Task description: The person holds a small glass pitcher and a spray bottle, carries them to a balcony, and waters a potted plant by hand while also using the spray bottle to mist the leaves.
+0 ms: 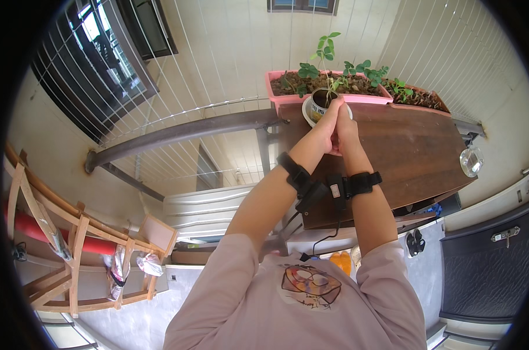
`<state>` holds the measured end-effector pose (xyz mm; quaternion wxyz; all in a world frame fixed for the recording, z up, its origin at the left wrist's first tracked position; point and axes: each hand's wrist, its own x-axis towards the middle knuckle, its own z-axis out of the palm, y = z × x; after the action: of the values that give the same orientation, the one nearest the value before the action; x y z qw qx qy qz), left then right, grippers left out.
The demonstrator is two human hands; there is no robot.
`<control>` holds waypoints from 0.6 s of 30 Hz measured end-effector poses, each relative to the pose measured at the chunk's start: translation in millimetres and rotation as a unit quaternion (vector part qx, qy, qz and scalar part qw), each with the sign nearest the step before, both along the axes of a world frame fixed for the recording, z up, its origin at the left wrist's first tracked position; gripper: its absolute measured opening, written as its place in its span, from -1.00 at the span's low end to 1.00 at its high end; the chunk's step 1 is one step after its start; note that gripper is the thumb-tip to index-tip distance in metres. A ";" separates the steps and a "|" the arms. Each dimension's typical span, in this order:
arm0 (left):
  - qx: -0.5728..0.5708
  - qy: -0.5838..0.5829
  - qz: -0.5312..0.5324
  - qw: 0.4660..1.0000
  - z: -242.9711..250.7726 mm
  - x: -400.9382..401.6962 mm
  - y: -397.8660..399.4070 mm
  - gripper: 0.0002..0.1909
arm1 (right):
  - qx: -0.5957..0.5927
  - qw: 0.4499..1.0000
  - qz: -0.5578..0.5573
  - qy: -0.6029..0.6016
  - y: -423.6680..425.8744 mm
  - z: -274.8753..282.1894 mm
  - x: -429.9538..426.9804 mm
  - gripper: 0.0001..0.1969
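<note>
My left hand (328, 122) and my right hand (346, 127) are pressed together over the brown wooden cabinet top (404, 148), fingertips pointing away from me. The fingertips lie at the near right edge of a small metal can (318, 113), in front of it. The can bears writing, stands on a white saucer (307, 114) and has a thin green seedling (325, 54) growing from it. Whether anything is between my palms is hidden. Each forearm wears a black strap with a small device.
A pink planter (282, 99) and a brown planter (439, 104) stand behind the can. A clear glass ornament (471, 161) is at the cabinet's right end. A metal railing (181, 127) runs left, with wire mesh beyond. Wooden frames (78, 258) stand lower left.
</note>
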<state>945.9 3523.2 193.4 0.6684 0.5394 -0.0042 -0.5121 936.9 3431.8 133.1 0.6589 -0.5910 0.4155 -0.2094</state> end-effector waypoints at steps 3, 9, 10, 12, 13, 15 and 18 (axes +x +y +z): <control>-0.012 0.036 -0.035 0.999 -3.9 7.6 3.3 -0.24 | -0.037 0.999 -0.023 0.016 3.6 -3.4 0.7 -0.25; 0.013 -0.003 -0.043 0.999 -10.0 3.3 0.9 -0.21 | -0.034 0.998 -0.033 0.036 7.3 8.9 -10.5 -0.20; 0.012 -0.011 -0.053 0.998 -9.9 3.7 1.5 -0.20 | 0.000 0.999 -0.015 0.037 8.6 13.2 -12.8 -0.20; 0.011 -0.021 -0.063 0.998 -12.4 7.8 4.4 -0.19 | 0.074 0.996 0.029 0.036 13.5 22.2 -16.1 -0.20; 0.005 -0.026 -0.063 0.998 -15.3 12.2 7.5 -0.14 | 0.103 0.993 0.047 0.036 17.3 25.5 -15.9 -0.19; -0.001 -0.031 -0.066 0.997 -18.5 17.6 12.4 -0.09 | 0.142 0.987 0.069 0.033 20.9 31.9 -16.7 -0.19; -0.015 -0.029 -0.084 0.996 -19.9 20.1 16.0 -0.12 | 0.176 0.981 0.081 0.023 25.9 38.7 -18.4 -0.19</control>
<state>966.0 3539.2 173.5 0.6305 0.5420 -0.0769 -0.5503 918.5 3457.7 171.9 0.7575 -0.5024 0.4117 -0.0657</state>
